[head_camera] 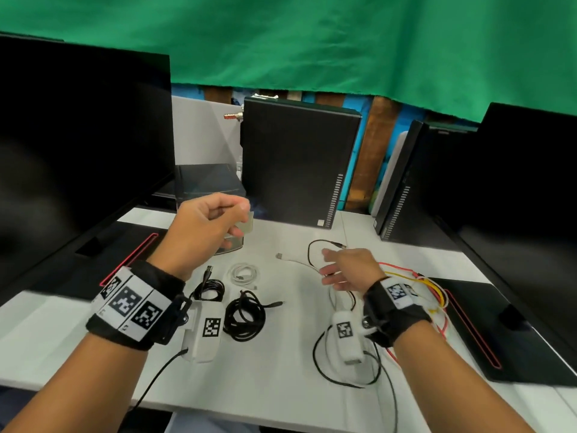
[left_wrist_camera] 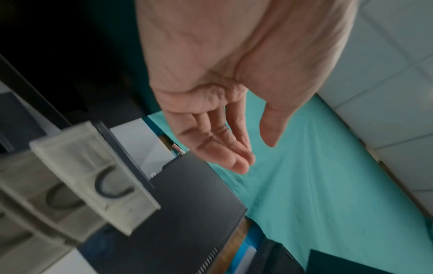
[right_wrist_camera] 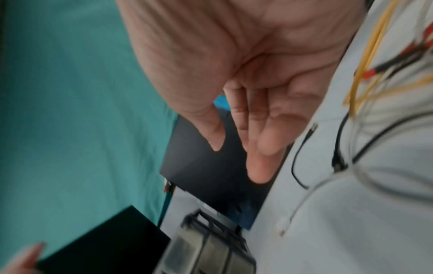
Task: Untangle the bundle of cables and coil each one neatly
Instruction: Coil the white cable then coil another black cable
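Both the left hand (head_camera: pixel 204 228) and right hand (head_camera: pixel 349 270) hover with relaxed, empty fingers above the white desk (head_camera: pixel 281 385), three coiled cables (head_camera: pixel 245 315) mid-desk, the red-yellow-white tangled bundle (head_camera: pixel 418 285) toward its right edge.

The head camera is looking down at the worktop (head_camera: pixel 281 385); both wrist cameras are facing close along palms, sharing the computer tower (head_camera: pixel 296 164).

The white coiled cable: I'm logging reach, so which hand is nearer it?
Left hand, raised just behind the white coiled cable; the right hand is off to its right.
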Available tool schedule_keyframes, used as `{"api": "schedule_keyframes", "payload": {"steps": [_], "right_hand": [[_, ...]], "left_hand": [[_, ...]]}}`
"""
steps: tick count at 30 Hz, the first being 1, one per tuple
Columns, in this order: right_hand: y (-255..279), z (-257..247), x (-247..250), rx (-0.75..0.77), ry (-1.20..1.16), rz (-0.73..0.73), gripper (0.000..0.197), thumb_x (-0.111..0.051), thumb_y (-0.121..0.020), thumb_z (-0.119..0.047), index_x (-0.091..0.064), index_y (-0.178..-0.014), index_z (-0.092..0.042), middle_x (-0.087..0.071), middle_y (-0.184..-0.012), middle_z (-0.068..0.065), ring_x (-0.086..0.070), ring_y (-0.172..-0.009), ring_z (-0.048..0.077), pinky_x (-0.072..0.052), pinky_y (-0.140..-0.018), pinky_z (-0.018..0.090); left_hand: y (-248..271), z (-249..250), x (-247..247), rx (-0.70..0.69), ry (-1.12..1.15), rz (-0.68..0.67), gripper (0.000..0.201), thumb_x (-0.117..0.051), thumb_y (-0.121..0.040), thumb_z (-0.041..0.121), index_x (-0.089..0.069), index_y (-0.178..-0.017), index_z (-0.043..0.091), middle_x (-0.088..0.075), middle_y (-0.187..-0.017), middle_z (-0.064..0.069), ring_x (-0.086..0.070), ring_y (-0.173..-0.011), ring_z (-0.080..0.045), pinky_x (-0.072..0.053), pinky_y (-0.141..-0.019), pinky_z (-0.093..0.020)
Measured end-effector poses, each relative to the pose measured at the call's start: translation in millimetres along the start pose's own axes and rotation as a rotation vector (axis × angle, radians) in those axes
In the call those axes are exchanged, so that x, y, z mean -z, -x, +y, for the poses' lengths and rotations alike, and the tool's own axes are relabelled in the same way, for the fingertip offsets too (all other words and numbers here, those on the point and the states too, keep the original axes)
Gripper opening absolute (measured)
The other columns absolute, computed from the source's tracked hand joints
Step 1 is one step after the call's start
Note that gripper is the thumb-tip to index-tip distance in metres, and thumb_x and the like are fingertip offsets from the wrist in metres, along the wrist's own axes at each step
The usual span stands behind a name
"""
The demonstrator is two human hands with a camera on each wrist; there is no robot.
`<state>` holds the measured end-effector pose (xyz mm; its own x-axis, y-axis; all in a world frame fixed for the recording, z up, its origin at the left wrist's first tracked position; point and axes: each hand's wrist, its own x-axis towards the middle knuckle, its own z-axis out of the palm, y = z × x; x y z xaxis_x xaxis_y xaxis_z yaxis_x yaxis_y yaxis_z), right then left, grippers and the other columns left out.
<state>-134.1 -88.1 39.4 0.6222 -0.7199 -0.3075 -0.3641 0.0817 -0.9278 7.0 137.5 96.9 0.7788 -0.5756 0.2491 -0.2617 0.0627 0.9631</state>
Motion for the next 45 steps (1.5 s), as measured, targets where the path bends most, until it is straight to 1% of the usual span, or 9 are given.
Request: {"api": "schedule_keyframes", "payload": {"steps": [4, 12, 18, 26, 30, 36, 39, 42, 45], "right_hand": [[40.7, 20.9, 60.5, 0.069, -0.044, 0.079, 0.028, -0.069, -0.092, -0.031, -0.071, -0.097, -0.004, -0.075, -0.079, 0.011, -0.063, -0.057, 0.018, -0.045, -0.049, 0.024], [61.3, 67.7, 118.4, 0.089, -0.113, 0.210, 0.025, -0.069, -0.092, -0.030, -0.072, -0.091, -0.005, -0.069, -0.072, 0.008, -0.055, -0.054, 0.017, -0.040, -0.047, 0.023], [70.8, 82.3, 119.2, 0.076, -0.068, 0.164, 0.021, -0.068, -0.093, -0.026, -0.072, -0.088, -0.006, -0.070, -0.071, 0.008, -0.055, -0.056, 0.019, -0.042, -0.047, 0.025], [78.3, 86.0, 109.7, 0.086, -0.020, 0.056, 0.014, -0.066, -0.094, -0.019, -0.072, -0.093, -0.006, -0.068, -0.071, 0.009, -0.056, -0.055, 0.016, -0.040, -0.048, 0.026], [75.4, 84.1, 111.9, 0.099, -0.031, 0.075, 0.017, -0.067, -0.093, -0.019, -0.072, -0.095, -0.003, -0.069, -0.070, 0.007, -0.055, -0.054, 0.016, -0.038, -0.045, 0.025], [77.7, 79.8, 102.8, 0.145, 0.000, 0.057, 0.015, -0.066, -0.093, -0.015, -0.072, -0.097, -0.003, -0.069, -0.076, 0.009, -0.056, -0.055, 0.016, -0.041, -0.045, 0.022], [76.4, 77.5, 103.7, 0.291, 0.033, 0.182, 0.012, -0.063, -0.093, -0.008, -0.074, -0.094, -0.012, -0.071, -0.078, 0.002, -0.060, -0.062, 0.016, -0.047, -0.050, 0.021], [75.4, 71.0, 106.3, 0.506, 0.082, 0.343, 0.035, -0.067, -0.091, -0.016, -0.060, -0.122, -0.030, -0.072, -0.089, -0.006, -0.067, -0.073, 0.021, -0.059, -0.072, 0.037], [84.9, 53.9, 112.2, 0.628, 0.071, 0.367, 0.059, -0.067, -0.093, -0.021, -0.042, -0.144, -0.032, -0.072, -0.096, -0.010, -0.068, -0.077, 0.021, -0.059, -0.077, 0.037]], "left_hand": [[12.7, -8.0, -35.7, 0.072, -0.043, -0.159, 0.011, -0.066, -0.095, 0.025, -0.074, -0.099, 0.019, -0.075, -0.084, 0.001, -0.066, -0.067, -0.008, -0.053, -0.058, -0.023], [9.2, -51.1, -166.6, 0.255, -0.491, -0.715, 0.014, -0.067, -0.092, 0.027, -0.070, -0.092, 0.014, -0.069, -0.083, -0.004, -0.064, -0.066, -0.016, -0.048, -0.054, -0.022], [-10.0, -100.2, -207.2, 0.385, -0.941, -0.461, 0.071, -0.071, -0.084, 0.047, -0.046, -0.139, 0.009, -0.057, -0.138, -0.012, -0.055, -0.126, -0.030, -0.046, -0.102, -0.034], [-28.9, -110.6, -204.6, 0.562, -0.831, -0.572, 0.029, -0.078, -0.080, 0.021, -0.061, -0.091, 0.000, -0.075, -0.093, -0.015, -0.074, -0.088, -0.027, -0.061, -0.084, -0.040], [-21.4, -89.9, -198.8, 0.629, -0.432, -0.483, 0.023, -0.078, -0.084, 0.011, -0.065, -0.097, -0.002, -0.068, -0.079, -0.011, -0.069, -0.055, -0.016, -0.060, -0.056, -0.027], [-17.6, -35.7, -194.9, 0.448, -0.136, -0.443, 0.016, -0.068, -0.094, 0.015, -0.068, -0.103, 0.002, -0.067, -0.084, -0.008, -0.067, -0.063, -0.013, -0.058, -0.059, -0.022], [-17.5, 1.2, -197.9, 0.248, -0.163, -0.478, 0.017, -0.059, -0.097, 0.015, -0.073, -0.106, 0.008, -0.064, -0.084, -0.004, -0.061, -0.067, -0.012, -0.054, -0.059, -0.019], [-10.0, 25.4, -204.2, 0.029, -0.300, -0.525, 0.024, -0.053, -0.100, 0.019, -0.076, -0.104, 0.017, -0.062, -0.077, 0.006, -0.056, -0.060, -0.002, -0.047, -0.053, -0.014], [5.0, 37.4, -206.5, -0.124, -0.343, -0.506, 0.019, -0.058, -0.099, 0.028, -0.077, -0.101, 0.026, -0.068, -0.084, 0.015, -0.063, -0.068, 0.001, -0.049, -0.062, -0.020]]}}
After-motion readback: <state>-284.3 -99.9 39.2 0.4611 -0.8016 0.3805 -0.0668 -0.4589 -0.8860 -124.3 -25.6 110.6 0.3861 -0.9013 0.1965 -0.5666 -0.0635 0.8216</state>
